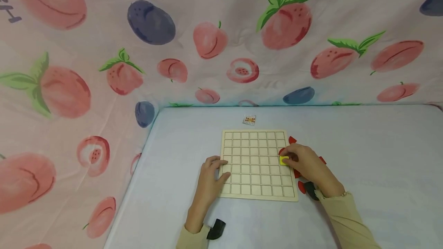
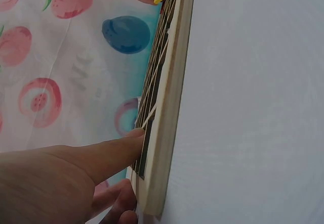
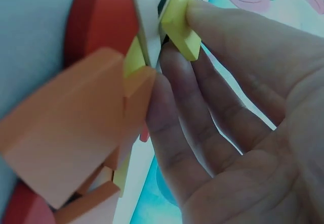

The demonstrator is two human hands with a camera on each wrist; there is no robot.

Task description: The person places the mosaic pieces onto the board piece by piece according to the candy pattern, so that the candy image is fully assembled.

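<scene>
A wooden grid board (image 1: 257, 164) with raised lines lies flat on the table. My right hand (image 1: 308, 164) is at the board's right edge, pinching a yellow tile (image 1: 283, 160) over a cell in the outermost column. In the right wrist view the thumb presses on that yellow tile (image 3: 180, 24), with the other fingers by the board's edge. My left hand (image 1: 209, 180) rests at the board's left edge, its fingers lightly bent. In the left wrist view one fingertip (image 2: 135, 135) touches the grid surface, while other fingers lie along the side.
Red pieces (image 1: 302, 187) lie along the board's right side, some partly hidden by the right hand. Orange blocks (image 3: 66, 128) show close by in the right wrist view. A small patterned card (image 1: 249, 120) lies beyond the board. Fruit-printed cloth (image 1: 207, 72) backs the table.
</scene>
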